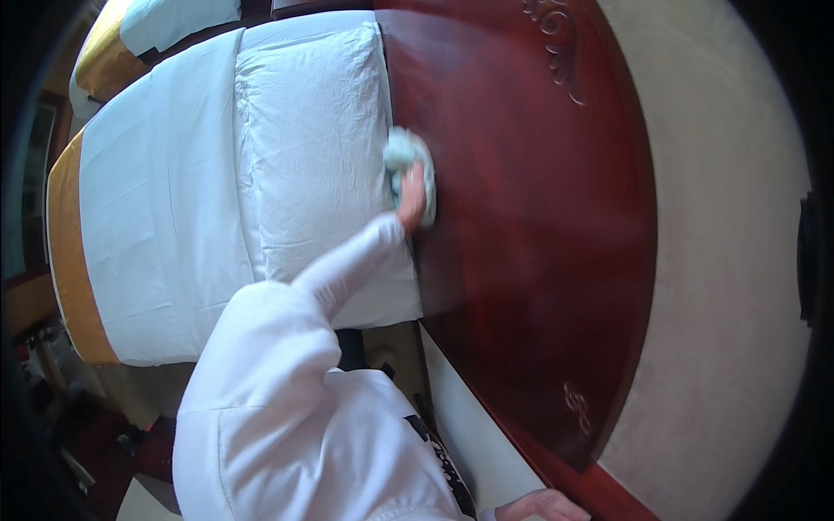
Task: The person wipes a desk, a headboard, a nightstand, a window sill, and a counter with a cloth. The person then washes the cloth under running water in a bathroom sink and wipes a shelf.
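Note:
My left hand [413, 200], in a white sleeve [347, 260], is stretched out and presses a crumpled pale green cloth [425, 208] against the dark red wooden headboard [539, 243]. The cloth is bunched beneath my fingers, slightly blurred, right where the headboard meets the white pillow [321, 148]. My right hand [543, 504] rests near the lower end of the headboard, partly cut off by the picture's lower edge. Its fingers look stretched out, and I see nothing held in it.
Beside me is a bed with white sheets [156, 208] and a golden-yellow runner [76, 252]. A second bed [174, 22] stands beyond it. Carved scrolls [560, 52] decorate the headboard, and a beige wall [721, 243] runs behind it.

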Available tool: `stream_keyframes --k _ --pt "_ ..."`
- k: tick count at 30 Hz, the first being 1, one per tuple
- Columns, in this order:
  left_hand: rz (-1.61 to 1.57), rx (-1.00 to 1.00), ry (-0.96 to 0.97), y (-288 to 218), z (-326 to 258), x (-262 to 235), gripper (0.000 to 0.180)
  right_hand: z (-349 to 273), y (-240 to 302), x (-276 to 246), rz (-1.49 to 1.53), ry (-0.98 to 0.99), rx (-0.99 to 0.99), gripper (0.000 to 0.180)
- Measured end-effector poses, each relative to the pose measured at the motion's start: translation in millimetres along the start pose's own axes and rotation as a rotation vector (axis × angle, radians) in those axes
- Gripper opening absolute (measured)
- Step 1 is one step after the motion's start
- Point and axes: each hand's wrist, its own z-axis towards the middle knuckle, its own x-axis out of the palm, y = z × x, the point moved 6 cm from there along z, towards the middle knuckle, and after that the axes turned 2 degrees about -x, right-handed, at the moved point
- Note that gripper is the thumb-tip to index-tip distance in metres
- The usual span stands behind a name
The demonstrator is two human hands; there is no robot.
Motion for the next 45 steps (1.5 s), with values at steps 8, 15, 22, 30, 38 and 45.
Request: stream_keyframes --k 8,15,22,30,38,45 --pt "0.140 -0.144 0.032 139.1 -286.3 39.1 0.067 6.8 6.7 1.2 0.032 -0.162 -0.105 0.034" --pt "0.650 1.166 0.299 -126.6 -388.9 140.8 0.038 -8.5 -12.7 3.8 0.154 -0.109 -0.077 0.034" --pt "0.407 1.004 -0.084 -70.3 -171.5 54.9 0.032 -27.5 -25.2 10.0 0.481 -0.115 0.013 0.034" --pt "0.236 -0.196 -0.101 188.1 -276.8 20.8 0.077 -18.5 -23.4 -1.6 0.469 -0.150 -0.101 0.036" --pt "0.529 0.973 0.097 50.4 -517.7 115.3 0.060 -12.3 -44.5 -2.2 0.745 -0.152 -0.066 0.039" --pt "0.219 0.018 0.318 203.4 -473.2 36.0 0.048 -8.2 -36.9 -8.7 0.699 -0.113 -0.058 0.035"
